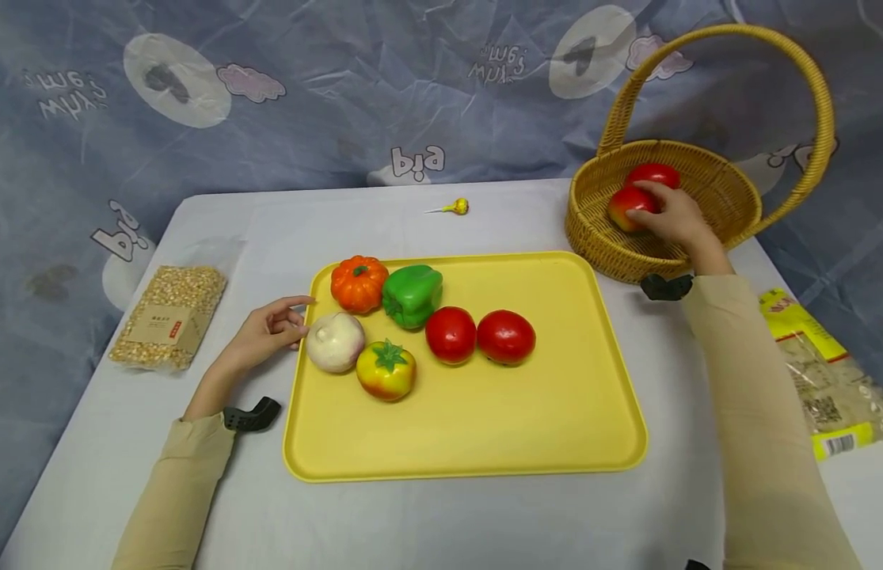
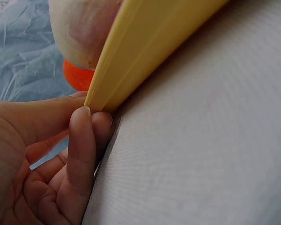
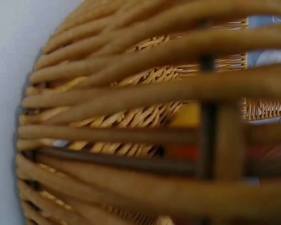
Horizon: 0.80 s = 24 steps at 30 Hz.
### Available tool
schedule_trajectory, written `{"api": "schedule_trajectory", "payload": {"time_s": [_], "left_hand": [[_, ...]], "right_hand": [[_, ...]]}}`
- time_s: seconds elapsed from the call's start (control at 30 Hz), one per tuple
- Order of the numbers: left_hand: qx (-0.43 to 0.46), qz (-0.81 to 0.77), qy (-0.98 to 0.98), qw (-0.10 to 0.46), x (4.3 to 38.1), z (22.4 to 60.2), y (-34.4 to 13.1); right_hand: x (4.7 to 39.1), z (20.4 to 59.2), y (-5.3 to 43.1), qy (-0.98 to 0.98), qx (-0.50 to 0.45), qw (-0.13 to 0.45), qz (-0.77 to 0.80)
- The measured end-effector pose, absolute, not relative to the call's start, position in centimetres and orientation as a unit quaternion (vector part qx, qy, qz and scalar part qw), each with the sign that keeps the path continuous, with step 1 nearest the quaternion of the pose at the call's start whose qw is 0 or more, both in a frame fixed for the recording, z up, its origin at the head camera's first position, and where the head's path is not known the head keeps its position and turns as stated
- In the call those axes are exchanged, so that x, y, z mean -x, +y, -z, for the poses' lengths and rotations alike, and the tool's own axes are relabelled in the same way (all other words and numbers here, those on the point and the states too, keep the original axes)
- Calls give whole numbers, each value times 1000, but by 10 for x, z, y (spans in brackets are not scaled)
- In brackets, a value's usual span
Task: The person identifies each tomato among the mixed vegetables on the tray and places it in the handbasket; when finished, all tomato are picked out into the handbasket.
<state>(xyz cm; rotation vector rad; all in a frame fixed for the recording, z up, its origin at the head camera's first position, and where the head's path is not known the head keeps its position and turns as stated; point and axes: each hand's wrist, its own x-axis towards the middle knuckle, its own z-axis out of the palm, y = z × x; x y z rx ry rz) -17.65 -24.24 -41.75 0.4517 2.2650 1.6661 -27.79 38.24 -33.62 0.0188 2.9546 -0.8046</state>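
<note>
At the right, my right hand [image 1: 675, 215] reaches into a wicker basket [image 1: 591, 241] and grips a red-and-yellow toy fruit [image 1: 619, 206]. Another red fruit [image 1: 653, 173] lies behind it. The weave [image 3: 131, 93] hides the hand in the right wrist view. My left hand [image 1: 268, 328] pinches the left rim of the yellow tray [image 1: 455, 431]; thumb and finger meet at the rim [image 2: 96, 93] in the left wrist view. On the tray lie a garlic bulb [image 1: 335, 343], a small pumpkin [image 1: 359, 283], a green pepper [image 1: 412, 295], a yellow-red tomato [image 1: 386, 376] and two red tomatoes [image 1: 451, 336].
A bag of corn kernels [image 1: 172, 317] lies at the table's left. Beyond the tray is a yellow lollipop [image 1: 455, 207]. Another packet [image 1: 829, 380] lies by the right forearm. The basket's tall handle [image 1: 733, 30] arches above the right hand. Patterned cloth hangs behind the table.
</note>
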Motion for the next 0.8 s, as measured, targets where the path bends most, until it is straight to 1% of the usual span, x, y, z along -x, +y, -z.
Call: {"api": "schedule_trajectory", "payload": {"time_s": [0.17, 0.27, 0.53, 0.7, 0.8], "left_hand": [[-158, -582, 784, 143, 176, 418, -243], [-158, -585, 783, 143, 177, 419, -244], [-161, -581, 785, 144, 177, 417, -244], [-155, -574, 790, 147, 177, 417, -244], [-151, -574, 791, 150, 177, 416, -244]], "right_hand": [[281, 338, 382, 963, -30, 33, 264], [281, 338, 382, 964, -36, 38, 261], [274, 336, 380, 963, -22, 41, 266], [267, 332, 377, 966, -11, 27, 259], [263, 330, 373, 967, -2, 9, 255]]}}
